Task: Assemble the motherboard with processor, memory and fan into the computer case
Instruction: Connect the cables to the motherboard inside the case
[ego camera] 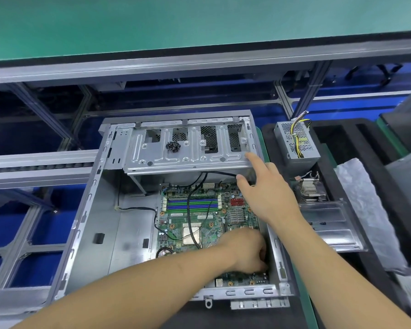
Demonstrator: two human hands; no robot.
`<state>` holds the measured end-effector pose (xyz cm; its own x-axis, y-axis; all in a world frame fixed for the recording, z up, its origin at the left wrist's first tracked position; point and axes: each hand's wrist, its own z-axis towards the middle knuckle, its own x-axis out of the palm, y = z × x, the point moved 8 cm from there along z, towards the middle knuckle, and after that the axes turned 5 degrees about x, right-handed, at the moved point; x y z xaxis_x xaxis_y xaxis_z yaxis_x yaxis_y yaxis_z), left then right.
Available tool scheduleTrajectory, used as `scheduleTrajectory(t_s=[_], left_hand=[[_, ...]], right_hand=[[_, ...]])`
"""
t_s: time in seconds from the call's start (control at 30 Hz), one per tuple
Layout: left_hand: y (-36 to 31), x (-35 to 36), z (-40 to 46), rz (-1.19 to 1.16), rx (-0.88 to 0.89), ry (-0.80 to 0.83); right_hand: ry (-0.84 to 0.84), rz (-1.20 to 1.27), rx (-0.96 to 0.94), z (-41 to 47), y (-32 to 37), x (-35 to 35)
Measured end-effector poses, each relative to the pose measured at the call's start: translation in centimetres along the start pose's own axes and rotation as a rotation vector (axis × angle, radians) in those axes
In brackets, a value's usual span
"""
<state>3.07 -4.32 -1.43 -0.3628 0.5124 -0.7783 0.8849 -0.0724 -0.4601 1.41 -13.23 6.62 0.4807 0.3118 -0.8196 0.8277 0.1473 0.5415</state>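
**benchrat:** So where are we at? We've got the computer case (86, 233) lying open on its side, and the motherboard (195, 224) is sitting down inside it, toward the case's right wall. Processor (191, 235) sits bare in the middle of the board, memory slots (192, 203) just beyond it on the far side, and a black cable (192, 217) drapes right across both.

**solderfume:** Yep. Our left hand (247, 251) is reaching across the board to its near right corner, hard against the case's right wall. Fingers are curled down onto the board edge there, but honestly we can't tell whether they're gripping anything, the knuckles hide the tips.

**benchrat:** And the right hand (266, 193)?

**solderfume:** Over the far right part of the board, fingers loose and spread, index finger pointing up at the metal drive bracket (188, 148) at the far end of the case. Holding nothing.

**benchrat:** There's a little heap of black screws (173, 146) sitting on top of that bracket too.

**solderfume:** Outside the case, just right of it, the power supply (297, 141) with its yellow wires stands on black foam, and the fan cooler (310, 188) lies nearer us from it, also on the foam.
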Motion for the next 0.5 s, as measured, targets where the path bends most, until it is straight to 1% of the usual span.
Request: scheduleTrajectory(t_s=[0.27, 0.5], left_hand=[[-0.55, 0.41, 0.07, 0.041, -0.031, 0.023], [-0.31, 0.82, 0.53, -0.023, -0.11, 0.052]], right_hand=[[-0.003, -0.018, 0.003, 0.03, -0.02, 0.06], [-0.006, -0.037, 0.009, -0.05, 0.06, 0.05]])
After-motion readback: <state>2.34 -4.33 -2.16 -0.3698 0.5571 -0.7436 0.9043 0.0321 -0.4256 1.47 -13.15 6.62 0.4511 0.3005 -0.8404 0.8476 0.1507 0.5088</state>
